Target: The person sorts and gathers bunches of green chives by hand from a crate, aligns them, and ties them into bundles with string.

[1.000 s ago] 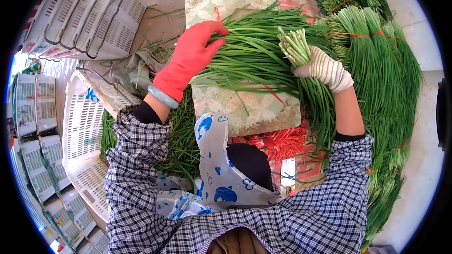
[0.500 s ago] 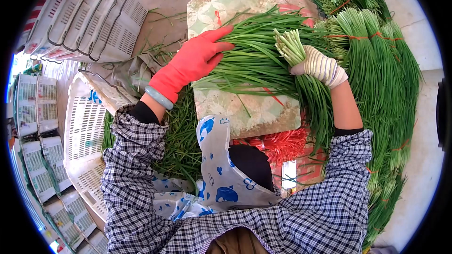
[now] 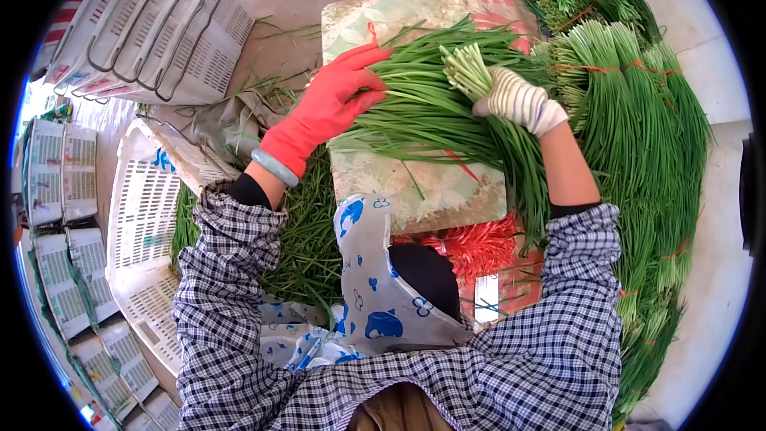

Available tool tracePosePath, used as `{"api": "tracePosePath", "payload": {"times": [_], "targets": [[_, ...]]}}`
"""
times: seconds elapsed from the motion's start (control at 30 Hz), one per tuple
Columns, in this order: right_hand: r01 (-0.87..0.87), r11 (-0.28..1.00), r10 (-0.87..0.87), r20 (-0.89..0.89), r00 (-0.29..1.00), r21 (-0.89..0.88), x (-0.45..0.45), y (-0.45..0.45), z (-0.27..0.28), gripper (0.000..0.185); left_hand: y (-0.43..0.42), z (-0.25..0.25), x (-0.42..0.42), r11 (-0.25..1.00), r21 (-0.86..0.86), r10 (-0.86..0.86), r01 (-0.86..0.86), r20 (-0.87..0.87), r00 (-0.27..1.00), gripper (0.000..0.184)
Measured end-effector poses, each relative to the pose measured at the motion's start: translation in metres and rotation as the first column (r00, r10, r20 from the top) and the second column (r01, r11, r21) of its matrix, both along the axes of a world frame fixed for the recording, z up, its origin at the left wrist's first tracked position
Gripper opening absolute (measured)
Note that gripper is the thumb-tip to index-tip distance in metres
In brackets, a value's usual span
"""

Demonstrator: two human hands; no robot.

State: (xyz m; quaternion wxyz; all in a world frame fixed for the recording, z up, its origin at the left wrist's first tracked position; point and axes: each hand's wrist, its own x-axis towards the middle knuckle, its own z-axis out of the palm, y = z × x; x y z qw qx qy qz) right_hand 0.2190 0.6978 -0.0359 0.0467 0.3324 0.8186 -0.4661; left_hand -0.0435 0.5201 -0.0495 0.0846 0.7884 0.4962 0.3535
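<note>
My right hand point(image 3: 519, 100), in a striped knit glove, is closed around a bunch of garlic chives point(image 3: 466, 72). The pale cut ends point up and left, and the green leaves hang down over the board's right edge. Beneath the bunch, more loose garlic chives point(image 3: 419, 92) lie across a worn, patterned board point(image 3: 423, 187). At their left end is my left hand point(image 3: 339, 96), in a red rubber glove with its fingers stretched out and apart, touching or just over the leaves. A red tie strip point(image 3: 461, 164) lies on the board below the leaves.
Tied bundles of garlic chives point(image 3: 638, 136) are heaped along the right. Red tie strips point(image 3: 487, 249) lie in a bunch below the board. On the left are a white crate point(image 3: 144, 215) and stacked crates point(image 3: 159, 24). Loose leaves point(image 3: 303, 231) cover the area beside my left arm.
My right hand has moved a little left and up with the bunch, over the loose chives. My left hand has shifted slightly left and stays at the leaves' left end.
</note>
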Motion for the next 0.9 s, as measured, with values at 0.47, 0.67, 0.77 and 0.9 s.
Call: {"api": "tracePosePath", "payload": {"times": [0.47,0.67,0.77,0.9], "targets": [[0.095,0.994,-0.099,-0.102,0.99,-0.048,0.012,0.01,-0.022,0.045,-0.175,0.063,-0.116,0.673,-0.343,0.722,-0.655,0.497,0.482,0.045],[0.261,0.964,-0.224,-0.355,0.907,0.059,0.068,-0.038,0.088,0.054,-0.189,0.102,-0.121,0.594,-0.092,0.716,-0.799,-0.393,0.577,0.08],[0.362,0.875,-0.29,-0.252,0.923,0.322,0.084,-0.081,0.164,0.048,-0.164,0.106,-0.127,0.705,-0.039,0.669,-0.708,-0.296,0.682,0.078],[0.394,0.715,-0.217,-0.352,0.91,0.577,0.07,-0.124,0.195,0.049,-0.107,0.105,-0.114,0.765,-0.314,0.55,-0.562,-0.134,0.824,0.066]]}}
